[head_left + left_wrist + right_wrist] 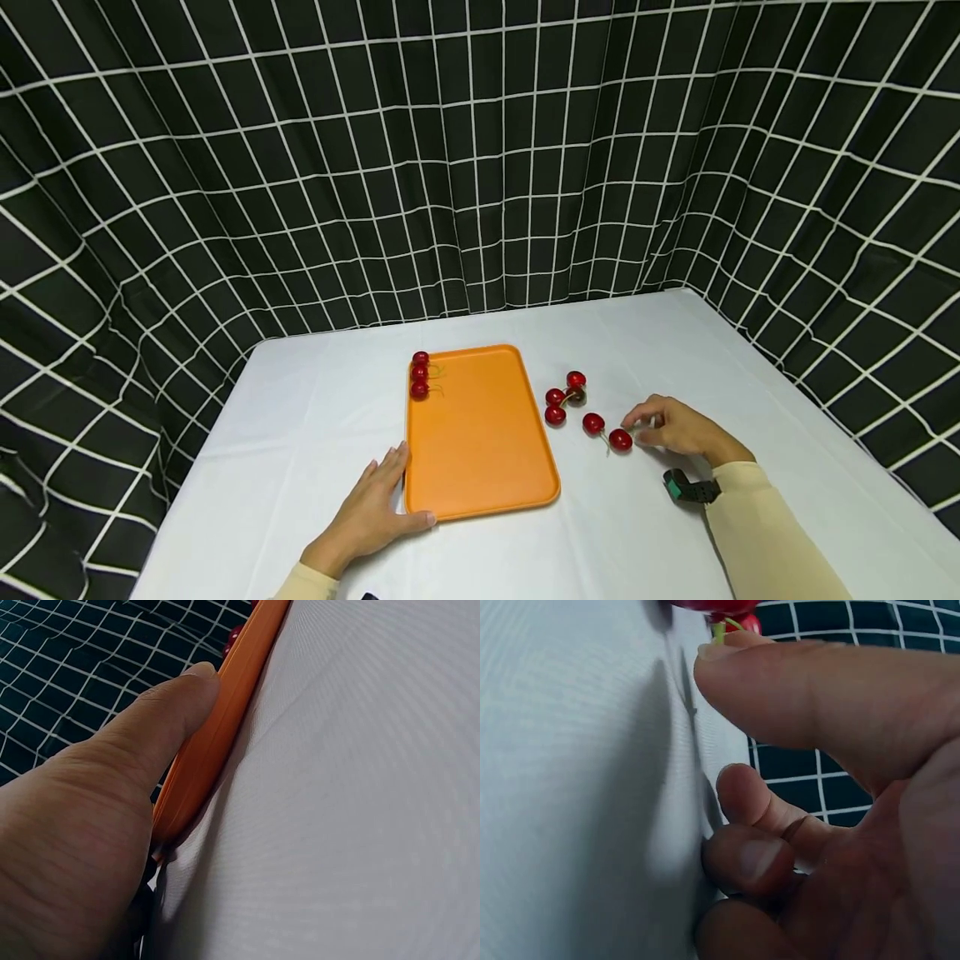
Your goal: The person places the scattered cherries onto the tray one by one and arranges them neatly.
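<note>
An orange tray (pixel 480 442) lies on the white-covered table. My left hand (pixel 375 507) rests at its near left corner, fingers along the left side and thumb against the front rim. Three red cherries (pixel 420 372) with stems line the tray's far left edge. My right hand (pixel 678 429) is at a red cherry (pixel 620 440) on the cloth, right of the tray. In the right wrist view its thumb (pixel 765 682) and index fingertip meet a green stem (pixel 718 634); whether they pinch it I cannot tell. Its other fingers are curled.
Another cherry (pixel 593 424) lies just left of the one by my right hand. A cluster of several cherries (pixel 555 397), one darker, sits nearer the tray. A black curtain (pixel 487 167) with a white grid hangs behind and beside the table.
</note>
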`<state>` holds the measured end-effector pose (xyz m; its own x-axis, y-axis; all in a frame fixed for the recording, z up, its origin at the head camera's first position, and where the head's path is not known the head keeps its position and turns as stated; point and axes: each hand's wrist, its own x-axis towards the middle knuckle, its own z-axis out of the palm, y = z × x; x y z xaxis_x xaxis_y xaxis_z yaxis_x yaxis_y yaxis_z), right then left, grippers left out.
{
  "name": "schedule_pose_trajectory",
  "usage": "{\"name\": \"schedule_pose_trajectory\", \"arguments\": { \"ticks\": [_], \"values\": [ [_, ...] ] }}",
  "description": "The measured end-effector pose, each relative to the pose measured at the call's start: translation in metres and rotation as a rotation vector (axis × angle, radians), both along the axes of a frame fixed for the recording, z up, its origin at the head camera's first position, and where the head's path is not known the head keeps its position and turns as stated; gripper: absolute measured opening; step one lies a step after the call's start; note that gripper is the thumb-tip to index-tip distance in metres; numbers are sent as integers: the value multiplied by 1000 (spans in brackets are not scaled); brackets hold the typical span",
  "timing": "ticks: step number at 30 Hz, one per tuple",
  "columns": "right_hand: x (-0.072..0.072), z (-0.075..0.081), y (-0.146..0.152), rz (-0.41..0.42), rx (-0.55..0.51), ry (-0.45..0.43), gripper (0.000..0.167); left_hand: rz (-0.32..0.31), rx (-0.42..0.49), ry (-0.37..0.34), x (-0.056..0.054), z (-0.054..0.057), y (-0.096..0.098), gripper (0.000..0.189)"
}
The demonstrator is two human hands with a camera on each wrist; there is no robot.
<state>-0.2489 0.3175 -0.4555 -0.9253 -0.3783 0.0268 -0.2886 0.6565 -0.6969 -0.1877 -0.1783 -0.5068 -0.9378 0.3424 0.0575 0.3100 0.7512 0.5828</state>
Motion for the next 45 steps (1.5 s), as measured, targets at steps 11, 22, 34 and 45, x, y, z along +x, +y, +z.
{"name": "schedule_pose_trajectory", "arguments": {
  "ticks": [11, 22, 34, 45],
  "values": [
    [3, -1, -7, -67, 21, 61, 7, -11, 7, -5, -1, 1, 0, 115],
    [4, 8, -13, -204, -108, -2, 13, -29, -2, -4, 0, 0, -1, 115],
    [-21, 30, -61, -225, -272, 46, 24, -32, -13, 1, -2, 1, -5, 116],
    [-50, 46, -137, -267, -362, 31, 23, -45, 0, 6, -2, 1, -6, 116]
  ]
}}
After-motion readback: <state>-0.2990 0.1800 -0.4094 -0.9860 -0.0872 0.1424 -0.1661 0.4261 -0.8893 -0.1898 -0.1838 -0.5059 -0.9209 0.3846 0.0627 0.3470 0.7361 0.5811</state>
